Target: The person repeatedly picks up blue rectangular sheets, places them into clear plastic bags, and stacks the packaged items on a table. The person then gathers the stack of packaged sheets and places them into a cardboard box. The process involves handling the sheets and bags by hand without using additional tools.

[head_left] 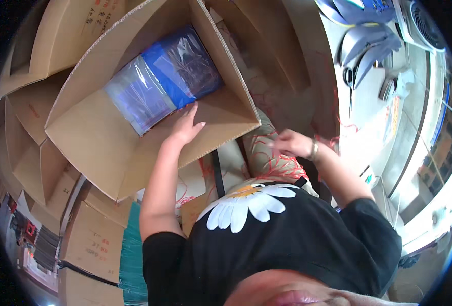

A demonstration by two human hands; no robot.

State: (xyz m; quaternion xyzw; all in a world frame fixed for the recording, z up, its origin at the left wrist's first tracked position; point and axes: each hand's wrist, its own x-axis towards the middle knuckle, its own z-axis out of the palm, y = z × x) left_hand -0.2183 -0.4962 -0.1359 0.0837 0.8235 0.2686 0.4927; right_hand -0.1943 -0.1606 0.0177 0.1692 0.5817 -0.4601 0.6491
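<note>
A large open cardboard box [85,120] sits tilted before me, its mouth facing me. Inside lie clear-plastic-wrapped packs, one pale and bluish [141,94], the other darker with blue sides [187,64]. My left hand [186,127] reaches over the near wall into the box. Its fingers are stretched out with the thumb apart, and the fingertips are at the lower edge of the packs. Outside the box, on the right, my right hand [293,144] hovers above my thigh, near tangled red strings [282,163]. Its fingers are blurred, and nothing can be made out in them.
More cardboard boxes [96,239] stand along the left, beside a green bristly bundle [134,260]. On the right, a white table [340,97] holds black-handled scissors [349,79], grey curved pieces [368,43] and a fan [422,23]. Another cardboard piece [266,41] leans behind the box.
</note>
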